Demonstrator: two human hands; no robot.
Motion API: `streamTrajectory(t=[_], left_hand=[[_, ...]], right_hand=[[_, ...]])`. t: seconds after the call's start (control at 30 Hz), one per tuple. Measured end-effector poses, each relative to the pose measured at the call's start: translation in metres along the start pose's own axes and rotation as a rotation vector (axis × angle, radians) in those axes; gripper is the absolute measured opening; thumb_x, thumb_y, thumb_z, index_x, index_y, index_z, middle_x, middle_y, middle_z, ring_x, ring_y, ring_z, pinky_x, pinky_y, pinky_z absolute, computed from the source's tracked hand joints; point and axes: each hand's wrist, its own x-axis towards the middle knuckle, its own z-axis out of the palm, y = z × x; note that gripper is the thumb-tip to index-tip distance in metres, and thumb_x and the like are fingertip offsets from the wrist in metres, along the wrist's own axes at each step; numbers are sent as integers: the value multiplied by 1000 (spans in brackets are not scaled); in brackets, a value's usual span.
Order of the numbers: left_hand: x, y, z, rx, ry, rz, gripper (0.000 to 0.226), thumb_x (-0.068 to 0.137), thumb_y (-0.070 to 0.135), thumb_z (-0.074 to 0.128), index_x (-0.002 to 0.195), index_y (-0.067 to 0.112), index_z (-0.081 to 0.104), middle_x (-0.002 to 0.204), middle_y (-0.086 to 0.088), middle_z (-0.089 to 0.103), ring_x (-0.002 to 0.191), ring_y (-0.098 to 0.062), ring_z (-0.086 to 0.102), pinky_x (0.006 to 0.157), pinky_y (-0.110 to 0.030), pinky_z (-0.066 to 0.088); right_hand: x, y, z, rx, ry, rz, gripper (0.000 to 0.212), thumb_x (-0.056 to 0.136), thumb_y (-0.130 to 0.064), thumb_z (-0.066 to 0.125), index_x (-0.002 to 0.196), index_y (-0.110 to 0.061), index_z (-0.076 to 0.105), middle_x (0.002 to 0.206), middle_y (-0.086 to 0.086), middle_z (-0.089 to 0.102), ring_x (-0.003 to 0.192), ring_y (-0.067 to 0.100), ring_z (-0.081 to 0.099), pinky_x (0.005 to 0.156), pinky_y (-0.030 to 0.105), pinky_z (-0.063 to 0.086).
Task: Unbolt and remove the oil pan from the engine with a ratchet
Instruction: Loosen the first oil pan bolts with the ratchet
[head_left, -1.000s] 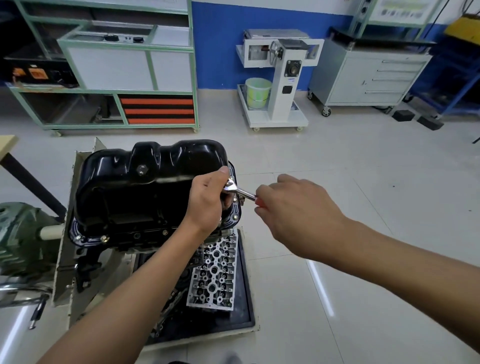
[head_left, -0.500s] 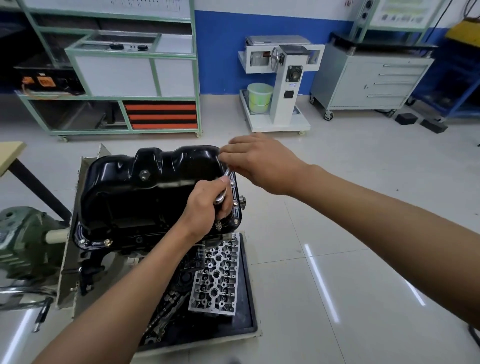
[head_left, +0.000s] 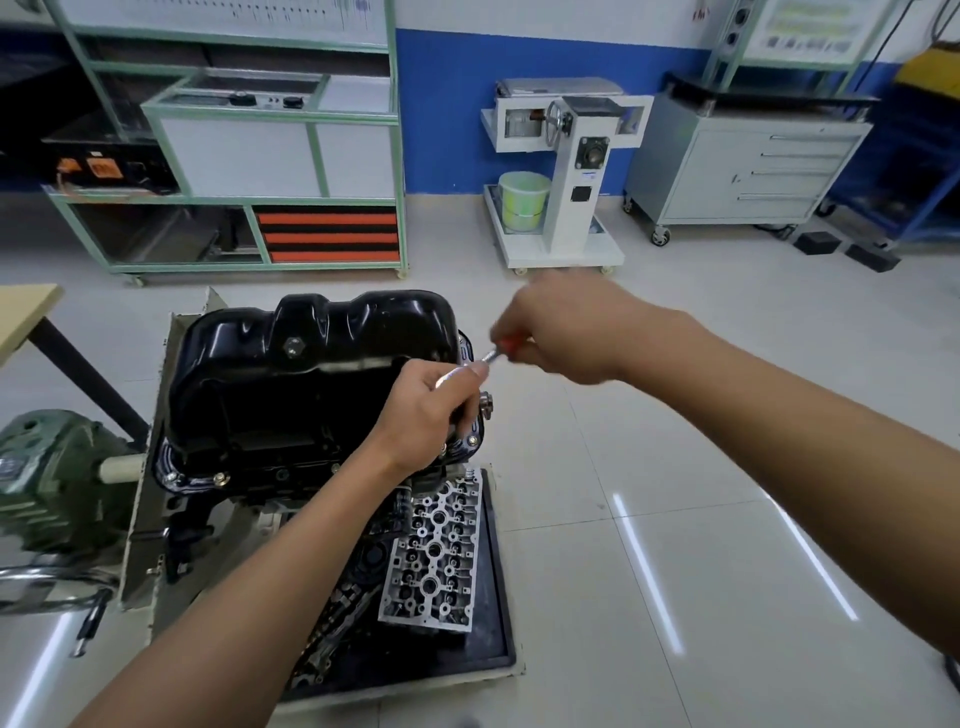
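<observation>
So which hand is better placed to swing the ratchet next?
Right. The right hand grips the red handle of the ratchet, out beside the oil pan; the left hand holds its head at the pan's flange.

Glossy pale tiled floor (head_left: 701, 441), blue-and-white wall (head_left: 447, 104), green-framed shelving (head_left: 234, 156), and a grey drawer cabinet (head_left: 753, 171).

Two hands (head_left: 431, 410) (head_left: 561, 332), one ratchet (head_left: 492, 355), one oil pan (head_left: 311, 374), one cylinder head (head_left: 436, 556).

open floor (head_left: 649, 467) right of oil pan (head_left: 311, 364)
</observation>
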Motion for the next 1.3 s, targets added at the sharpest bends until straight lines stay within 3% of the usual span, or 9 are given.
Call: streamTrajectory(t=[0.13,0.23,0.4,0.53,0.67,0.8,0.9,1.07,1.3], left_hand=[[7,3,9,-23,8,-11,61,89,38,57,48,-3,41,49,-14,39,48,-29,31,53,-37,26],[9,6,13,-84,109,11,52,93,31,49,50,4,41,48,-16,32,48,-30,25,53,-44,20],[18,8,32,-140,184,50,56,92,29,47,51,-7,38,48,-23,28,46,-28,23,49,-35,20],[23,-4,38,-136,198,83,49,93,27,48,47,13,38,44,-3,34,42,-17,31,45,-21,32],[26,-8,37,-128,206,116,50,87,41,54,49,14,36,44,-3,32,43,-20,28,45,-23,29],[26,-10,36,-141,185,111,47,86,44,53,44,28,38,44,5,31,44,-17,26,46,-24,25],[25,-10,35,-146,184,113,50,91,37,51,44,24,40,43,-3,30,43,-21,25,46,-25,24],[29,-9,33,-155,220,125,53,98,23,41,51,-1,36,49,-31,23,45,-39,17,48,-39,20],[28,-14,27,-126,208,142,59,96,40,44,44,12,45,41,-7,38,42,-20,33,47,-29,29]], right_hand=[[13,2,16,-91,201,-87,19,101,-29,49,113,-31,65,118,-16,64,126,15,46,96,37,33],[-5,15,18,-9,230,-45,18,99,-34,49,104,-28,65,105,-12,68,108,19,56,93,38,35],[-34,22,15,28,253,25,18,97,-34,50,87,-24,60,80,-4,64,80,27,55,71,33,32],[-45,22,17,56,249,83,18,97,-33,48,87,-24,60,81,-2,64,79,27,53,71,38,45],[-48,19,24,119,230,110,19,97,-33,49,93,-25,65,85,-2,64,82,26,55,64,34,38],[-50,16,27,177,210,117,18,95,-34,50,94,-26,66,85,0,62,81,29,56,60,33,36],[-54,15,26,201,204,108,17,94,-36,54,91,-26,67,70,-4,51,74,28,51,57,32,30],[-57,9,28,234,217,118,18,93,-37,56,84,-25,65,62,-9,39,72,27,50,51,29,22],[-64,-1,31,405,191,134,22,92,-42,62,84,-23,69,55,-10,44,58,5,41,55,31,37]])
